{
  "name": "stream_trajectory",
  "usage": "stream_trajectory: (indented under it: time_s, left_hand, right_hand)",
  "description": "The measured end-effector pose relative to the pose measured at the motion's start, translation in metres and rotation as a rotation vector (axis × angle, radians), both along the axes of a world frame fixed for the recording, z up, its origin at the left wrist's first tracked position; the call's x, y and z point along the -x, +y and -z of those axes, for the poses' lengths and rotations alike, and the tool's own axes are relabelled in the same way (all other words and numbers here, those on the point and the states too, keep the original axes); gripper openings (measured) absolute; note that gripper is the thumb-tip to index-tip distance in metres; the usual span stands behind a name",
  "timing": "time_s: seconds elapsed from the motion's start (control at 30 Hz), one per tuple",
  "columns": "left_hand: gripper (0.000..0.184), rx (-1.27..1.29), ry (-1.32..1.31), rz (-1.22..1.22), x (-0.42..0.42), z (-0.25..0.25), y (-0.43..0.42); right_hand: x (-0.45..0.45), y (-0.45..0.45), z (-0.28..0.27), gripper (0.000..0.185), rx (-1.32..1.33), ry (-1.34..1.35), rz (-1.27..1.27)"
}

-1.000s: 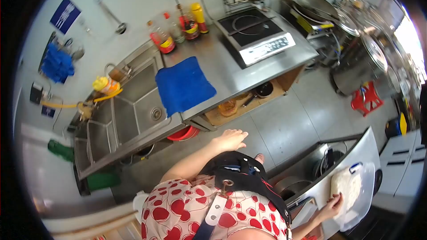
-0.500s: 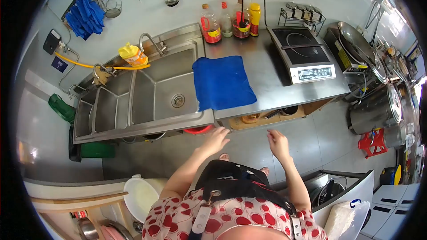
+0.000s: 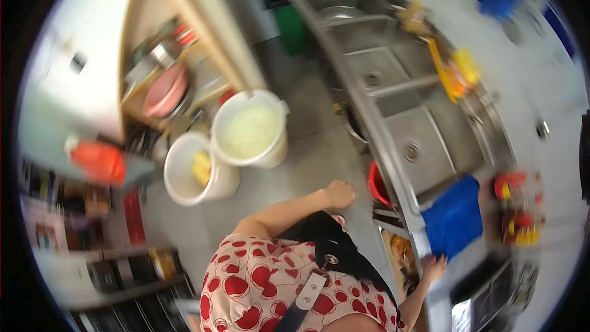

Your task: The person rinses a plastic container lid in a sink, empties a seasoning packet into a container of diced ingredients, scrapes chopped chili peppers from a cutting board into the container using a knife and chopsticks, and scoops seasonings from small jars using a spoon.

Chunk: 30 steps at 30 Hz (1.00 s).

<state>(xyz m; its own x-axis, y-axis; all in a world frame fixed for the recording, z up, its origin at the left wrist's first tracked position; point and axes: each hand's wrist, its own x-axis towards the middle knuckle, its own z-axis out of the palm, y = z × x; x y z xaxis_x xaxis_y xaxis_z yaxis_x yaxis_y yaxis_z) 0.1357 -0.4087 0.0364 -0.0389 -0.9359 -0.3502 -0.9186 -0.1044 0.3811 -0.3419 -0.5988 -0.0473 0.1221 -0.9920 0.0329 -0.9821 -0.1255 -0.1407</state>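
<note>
A blue cloth [image 3: 453, 218] lies flat on the steel counter, beside the large sink basin. My right hand [image 3: 434, 268] is at the counter's front edge, by the cloth's near corner. Its fingers look slightly apart, with nothing visible in them; whether they touch the cloth is unclear. Over the floor, my left hand [image 3: 340, 194] has its fingers curled in, and I see nothing held. The red bucket [image 3: 378, 183] under the sink is closest to that hand.
Two white buckets stand on the floor, one with pale contents [image 3: 252, 129], the other with something yellow [image 3: 201, 168]. A steel sink [image 3: 424, 147] runs along the wall. Bottles [image 3: 519, 209] stand behind the cloth. Wooden shelves [image 3: 203, 80] hold a pink basin [image 3: 166, 91].
The view has swung left, bringing the white buckets and shelves into full sight. My right hand has come to the counter edge near the cloth. My left hand's fingers have curled in.
</note>
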Motion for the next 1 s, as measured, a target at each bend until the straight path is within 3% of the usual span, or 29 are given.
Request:
stream_trajectory:
  time_s: [0.1,0.17,0.2,0.27,0.33,0.4,0.47,0.5,0.63,0.7,0.8,0.9,0.97,1.0]
  left_hand:
    - [0.036,-0.097,-0.005,-0.264,-0.038,0.017,0.062]
    - [0.036,-0.101,0.079,-0.49,-0.07,0.048,0.123]
    - [0.037,-0.082,0.128,-0.588,-0.083,0.069,0.153]
    - [0.035,-0.055,0.216,-0.873,-0.115,0.057,0.198]
    - [0.033,-0.054,0.271,-1.193,-0.17,0.056,0.238]
    - [0.027,0.261,0.212,-1.526,-0.241,0.088,0.29]
    - [0.022,0.644,0.652,-1.896,-0.323,0.068,0.329]
    - [0.022,0.801,0.695,-2.034,-0.372,0.063,0.349]
    - [0.026,1.282,0.853,-2.205,-0.565,0.041,0.439]
    - [0.028,1.437,0.864,-2.196,-0.638,0.038,0.469]
    - [0.05,1.615,1.181,-2.098,-0.718,0.026,0.49]
    - [0.053,1.707,1.406,-2.226,-0.782,0.039,0.497]
    - [0.051,1.65,1.431,-2.151,-0.803,0.046,0.508]
    - [0.052,1.76,1.445,-2.183,-0.809,0.044,0.508]
  right_hand:
    - [0.017,-0.019,0.012,0.037,0.033,0.113,0.066]
    - [-0.015,-0.012,-0.027,0.032,-0.078,0.225,0.227]
    - [-0.028,-0.015,-0.034,0.032,-0.076,0.231,0.192]
    - [-0.041,-0.016,-0.041,0.027,0.156,0.161,0.327]
    - [-0.059,-0.021,-0.042,0.025,0.321,0.092,0.265]
    - [-0.081,-0.023,-0.035,0.022,0.544,0.031,0.183]
    - [-0.16,0.017,-0.083,0.022,0.535,-0.081,0.179]
    - [-0.199,0.037,-0.095,0.024,0.511,-0.192,0.187]
    - [-0.246,0.049,-0.011,0.02,0.481,-0.332,0.116]
    - [-0.325,0.097,-0.014,0.018,0.297,-0.171,0.111]
    - [-0.423,0.174,-0.047,0.018,-0.038,-0.288,-0.321]
    - [-0.463,0.199,-0.049,0.017,-0.337,-0.404,-0.346]
    - [-0.478,0.21,-0.053,0.016,-0.348,-0.375,-0.334]
    - [-0.484,0.215,-0.054,0.015,-0.361,-0.349,-0.329]
